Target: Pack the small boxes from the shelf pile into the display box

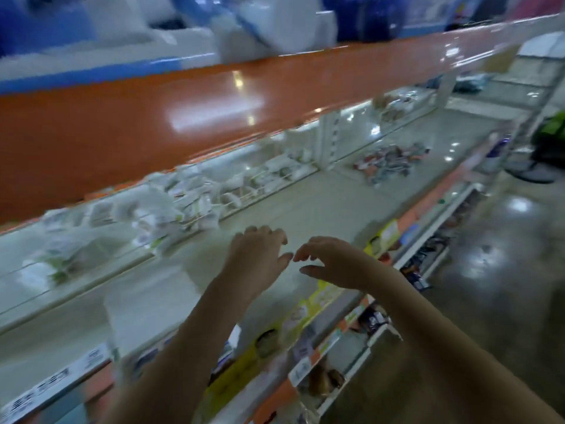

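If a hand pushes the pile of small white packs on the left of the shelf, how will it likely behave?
The pile of white packs looks loose and jumbled, so it would probably scatter rather than move together. The packs seem small and probably light. The shelf looks smooth and glossy, so they may slide easily. Blur hides details.

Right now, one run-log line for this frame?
left hand: open, empty | right hand: open, empty | both over pale shelf board | blurred white small boxes pile: untouched | display box: not identifiable
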Available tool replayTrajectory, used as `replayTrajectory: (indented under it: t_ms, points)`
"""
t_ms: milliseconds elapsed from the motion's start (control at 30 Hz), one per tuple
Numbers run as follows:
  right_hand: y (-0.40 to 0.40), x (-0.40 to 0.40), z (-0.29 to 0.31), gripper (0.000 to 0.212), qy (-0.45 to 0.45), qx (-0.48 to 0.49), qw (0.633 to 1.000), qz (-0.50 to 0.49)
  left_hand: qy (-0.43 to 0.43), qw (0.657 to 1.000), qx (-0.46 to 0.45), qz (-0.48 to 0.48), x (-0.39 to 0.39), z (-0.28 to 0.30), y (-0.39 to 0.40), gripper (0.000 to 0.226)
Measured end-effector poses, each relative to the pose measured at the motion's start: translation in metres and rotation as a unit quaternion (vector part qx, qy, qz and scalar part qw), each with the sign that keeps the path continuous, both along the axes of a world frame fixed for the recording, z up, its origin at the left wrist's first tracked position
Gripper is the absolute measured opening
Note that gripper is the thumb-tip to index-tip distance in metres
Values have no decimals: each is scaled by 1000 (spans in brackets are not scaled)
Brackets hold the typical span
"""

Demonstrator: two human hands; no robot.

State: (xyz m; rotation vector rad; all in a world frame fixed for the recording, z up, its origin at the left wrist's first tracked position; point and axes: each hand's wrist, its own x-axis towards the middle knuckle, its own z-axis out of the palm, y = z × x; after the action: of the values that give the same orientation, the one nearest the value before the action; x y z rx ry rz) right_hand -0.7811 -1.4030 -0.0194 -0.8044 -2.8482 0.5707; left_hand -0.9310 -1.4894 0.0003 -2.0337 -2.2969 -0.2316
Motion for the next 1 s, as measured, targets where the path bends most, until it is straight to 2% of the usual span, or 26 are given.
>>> replayTrajectory:
  t_ms: [367, 500, 733, 1000]
  points:
    - [177, 159, -12, 36, -90, 26, 986, -135, 46, 991, -89, -88, 144, -23, 211, 48]
    - [227, 194, -16, 34, -87, 18, 982, -168, 60, 990, -82, -99, 172, -32, 273, 44]
    - [324, 228, -43, 31, -53, -12, 978, -200, 18, 995, -74, -67, 179, -52, 369, 37]
    - [446, 216, -50, 31, -14, -15, 976, -219, 49, 997, -57, 1, 150, -72, 452, 44]
